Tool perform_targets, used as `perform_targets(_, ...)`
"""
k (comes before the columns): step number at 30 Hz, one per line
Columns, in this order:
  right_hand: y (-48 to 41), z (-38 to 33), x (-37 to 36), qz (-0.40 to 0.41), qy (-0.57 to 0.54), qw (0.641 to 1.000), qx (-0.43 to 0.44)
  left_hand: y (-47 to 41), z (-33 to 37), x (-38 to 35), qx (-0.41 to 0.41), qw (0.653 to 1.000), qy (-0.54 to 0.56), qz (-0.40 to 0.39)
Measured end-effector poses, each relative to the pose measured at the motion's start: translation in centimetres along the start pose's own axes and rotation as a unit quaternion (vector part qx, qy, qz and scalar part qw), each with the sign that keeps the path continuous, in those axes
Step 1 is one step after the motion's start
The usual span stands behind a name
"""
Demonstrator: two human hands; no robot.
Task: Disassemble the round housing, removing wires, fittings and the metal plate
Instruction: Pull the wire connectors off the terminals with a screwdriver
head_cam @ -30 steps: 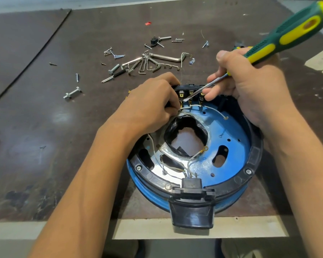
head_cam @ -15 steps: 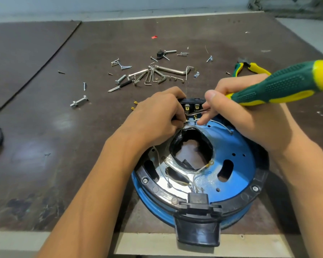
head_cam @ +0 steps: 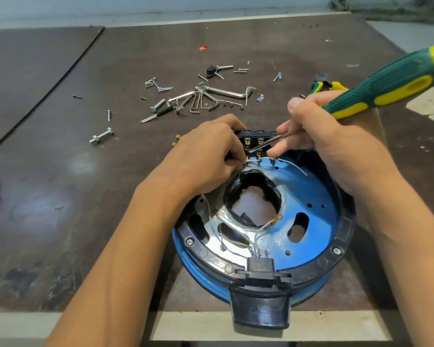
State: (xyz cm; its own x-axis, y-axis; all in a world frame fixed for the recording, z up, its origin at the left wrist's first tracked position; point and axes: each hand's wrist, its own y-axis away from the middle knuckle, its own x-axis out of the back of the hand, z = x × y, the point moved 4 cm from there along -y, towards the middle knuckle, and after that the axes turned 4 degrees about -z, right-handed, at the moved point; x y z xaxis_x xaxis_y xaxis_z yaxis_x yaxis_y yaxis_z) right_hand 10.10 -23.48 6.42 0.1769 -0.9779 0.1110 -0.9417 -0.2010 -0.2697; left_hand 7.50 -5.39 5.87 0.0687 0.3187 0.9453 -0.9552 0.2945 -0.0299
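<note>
We are removing wires. The round housing (head_cam: 346, 229) sits at the worktop's (head_cam: 85, 196) near edge. Our left hand (head_cam: 206, 156) fingers pinch a white wire (head_cam: 295, 167) at the terminal block (head_cam: 256, 134); our right hand (head_cam: 336, 146) fingers grip the screwdriver (head_cam: 386, 83). Next we should probably lever the terminal free.

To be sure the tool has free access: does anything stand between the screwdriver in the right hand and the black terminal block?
Nothing visible does. The screwdriver, gripped by the right hand, reaches the terminal block with its tip. The left hand pinches the white wire just left of the tip, not across its path.
</note>
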Motion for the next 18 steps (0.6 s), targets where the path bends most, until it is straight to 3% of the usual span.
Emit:
perform_targets(12, -0.46, 0.71, 0.34, 0.009, -0.095, 0.995, -0.041, 0.07, 0.06, -0.14, 0.011, 1.0, -0.001, -0.007)
perform_targets(18, 0.08, 0.26, 0.41, 0.0, -0.036, 0.999, 0.008, 0.03, -0.1, -0.25, 0.009, 1.0, -0.001, -0.007)
